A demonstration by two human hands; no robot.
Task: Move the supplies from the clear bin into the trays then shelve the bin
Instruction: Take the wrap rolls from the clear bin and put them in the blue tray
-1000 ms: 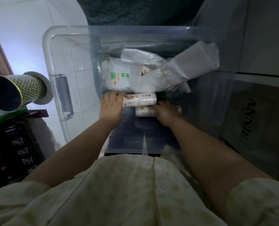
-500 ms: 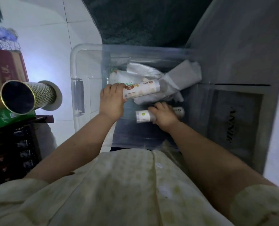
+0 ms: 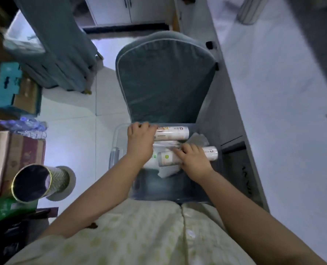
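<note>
The clear plastic bin [image 3: 114,150] sits on the floor right below me, in front of a chair. My left hand [image 3: 139,142] grips one end of a white roll [image 3: 173,133] and holds it level above the bin's far side. My right hand [image 3: 194,159] is closed over a second white roll [image 3: 167,158] raised above the bin's middle. White packets and crumpled paper [image 3: 197,139] lie in the bin under both rolls. No tray is in view.
A grey-blue padded chair [image 3: 164,81] stands just beyond the bin. A grey cabinet side [image 3: 233,111] runs along the right. At the left are a gold-rimmed tube [image 3: 38,183] on its side, cardboard boxes [image 3: 15,155] and a blue curtain [image 3: 57,44].
Both hands have lifted their rolls up out of the bin. My head has tipped up, so the chair and the room beyond now show.
</note>
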